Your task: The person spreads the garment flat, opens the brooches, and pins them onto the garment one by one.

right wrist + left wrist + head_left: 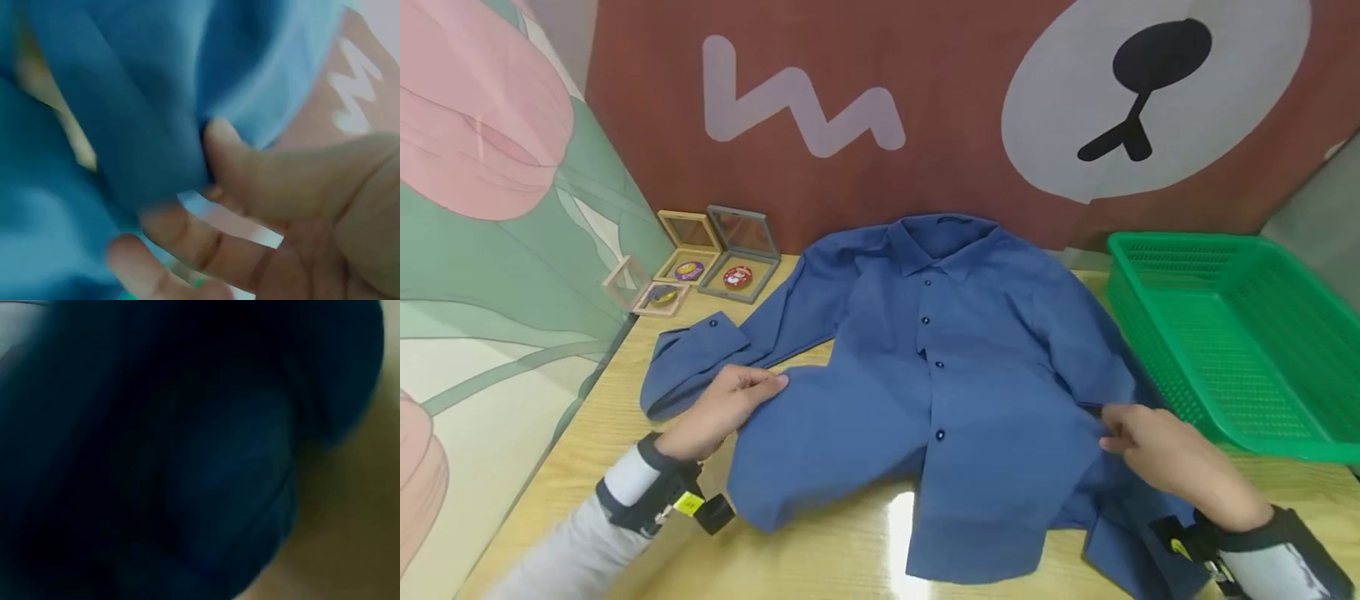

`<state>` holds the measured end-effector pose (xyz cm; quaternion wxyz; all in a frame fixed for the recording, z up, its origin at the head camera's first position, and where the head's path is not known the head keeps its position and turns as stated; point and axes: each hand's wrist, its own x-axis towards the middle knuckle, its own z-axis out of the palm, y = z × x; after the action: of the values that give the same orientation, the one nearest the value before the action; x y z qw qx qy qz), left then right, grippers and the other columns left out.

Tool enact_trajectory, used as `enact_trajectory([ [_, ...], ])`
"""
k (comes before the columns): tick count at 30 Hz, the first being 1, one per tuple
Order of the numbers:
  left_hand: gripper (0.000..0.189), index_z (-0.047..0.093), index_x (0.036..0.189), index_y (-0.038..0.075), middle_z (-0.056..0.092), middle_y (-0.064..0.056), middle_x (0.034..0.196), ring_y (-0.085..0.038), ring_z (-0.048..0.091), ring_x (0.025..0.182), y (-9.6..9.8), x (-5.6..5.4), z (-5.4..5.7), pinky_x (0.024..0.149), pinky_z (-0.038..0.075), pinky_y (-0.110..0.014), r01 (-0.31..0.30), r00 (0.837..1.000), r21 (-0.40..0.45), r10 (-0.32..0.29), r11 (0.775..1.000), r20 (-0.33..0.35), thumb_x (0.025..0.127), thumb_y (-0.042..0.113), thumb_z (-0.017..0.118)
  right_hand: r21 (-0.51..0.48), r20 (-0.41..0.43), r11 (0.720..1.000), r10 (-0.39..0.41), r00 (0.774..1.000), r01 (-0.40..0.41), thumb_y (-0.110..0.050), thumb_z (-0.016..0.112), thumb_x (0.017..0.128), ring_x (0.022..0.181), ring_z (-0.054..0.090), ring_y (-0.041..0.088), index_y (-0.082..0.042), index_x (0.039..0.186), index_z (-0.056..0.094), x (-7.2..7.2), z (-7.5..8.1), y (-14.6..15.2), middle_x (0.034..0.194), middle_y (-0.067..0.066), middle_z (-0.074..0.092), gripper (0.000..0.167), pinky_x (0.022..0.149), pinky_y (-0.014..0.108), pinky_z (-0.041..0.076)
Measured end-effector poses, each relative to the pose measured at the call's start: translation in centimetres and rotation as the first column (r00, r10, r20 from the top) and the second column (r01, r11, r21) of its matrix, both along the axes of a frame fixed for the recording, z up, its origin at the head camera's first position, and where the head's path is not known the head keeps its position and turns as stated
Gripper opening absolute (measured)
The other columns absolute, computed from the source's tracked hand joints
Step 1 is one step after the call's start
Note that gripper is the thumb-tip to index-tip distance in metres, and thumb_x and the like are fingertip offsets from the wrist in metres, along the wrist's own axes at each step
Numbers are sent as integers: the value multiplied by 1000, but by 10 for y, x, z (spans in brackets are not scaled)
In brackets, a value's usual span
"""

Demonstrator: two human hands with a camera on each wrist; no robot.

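You're handling one blue, long-sleeved, button-front cloth shirt (880, 358), which is lying collar-away across the pale wood-grain tabletop (827, 554). Judgement: it's looking light, soft and limp, probably creasing readily; its side edges are offering good hold. Your left hand (722, 408) and right hand (1165, 454) are each pinching one side edge between fingers and thumb. Outward: one green perforated plastic basket (1285, 449) is standing at right; three small square cases, one grey (742, 252) and two wood-toned (696, 248), are standing open far left.
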<state>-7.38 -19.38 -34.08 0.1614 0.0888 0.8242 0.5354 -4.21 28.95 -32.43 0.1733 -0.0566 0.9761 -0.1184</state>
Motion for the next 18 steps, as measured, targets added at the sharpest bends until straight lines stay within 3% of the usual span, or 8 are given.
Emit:
enact_trajectory([
  [3,42,41,62,12,34,5,54,-7,35,46,6,3,-30,46,34,-22,27,997,-78,-22,997,68,101,17,54,45,-51,999,14,999,-12,-11,69,91,70,58,29,-2,97,59,5,-14,-14,80,12,57,15,60,40,46],
  [5,35,44,66,10,39,4,58,-8,38,49,10,5,-37,48,34,-22,63,995,-180,-49,982,85,99,16,56,59,-157,998,26,987,-17,-10,72,88,87,62,39,2,115,60,13,-20,-28,99,19,64,32,69,49,51],
  [8,10,56,89,5,53,-2,68,-13,46,54,16,2,-24,50,39,-26,104,994,-334,-91,937,53,95,13,56,31,-345,996,88,934,-82,-12,73,89,107,58,49,-1,135,54,23,-16,-50,124,25,59,51,80,57,51],
  [11,28,56,120,1,66,-9,92,-16,57,67,27,-14,-2,58,45,-31,96,988,-471,-140,877,-60,96,16,54,-2,-399,987,148,905,-162,-22,71,92,119,55,49,-9,143,50,21,-13,-65,138,23,55,57,87,60,50],
  [13,36,55,127,-1,68,-12,98,-16,59,69,38,-30,3,60,48,-32,108,979,-490,-177,865,-96,101,23,51,-8,-359,978,191,914,-208,-27,68,94,123,53,51,-8,145,50,13,-16,-71,142,25,52,57,94,61,48],
  [14,39,56,126,-2,67,-12,97,-15,58,70,45,-38,2,61,48,-32,128,978,-481,-190,867,-82,102,28,51,-9,-314,975,208,926,-222,-29,67,95,125,51,53,-6,144,51,9,-19,-72,143,27,51,57,96,62,47],
  [16,43,57,129,-2,62,-11,87,-12,51,64,60,-56,-5,61,45,-30,202,975,-412,-220,888,3,104,33,51,7,-204,971,235,950,-239,-31,64,96,130,45,57,-2,144,50,-1,-27,-73,146,32,46,58,100,65,43],
  [18,45,53,134,-3,61,-10,93,-11,53,72,74,-71,-18,68,48,-29,274,961,-293,-254,916,104,102,28,55,17,-101,970,241,965,-241,-33,62,97,132,37,63,2,145,46,-9,-36,-74,149,36,39,62,102,68,39],
])
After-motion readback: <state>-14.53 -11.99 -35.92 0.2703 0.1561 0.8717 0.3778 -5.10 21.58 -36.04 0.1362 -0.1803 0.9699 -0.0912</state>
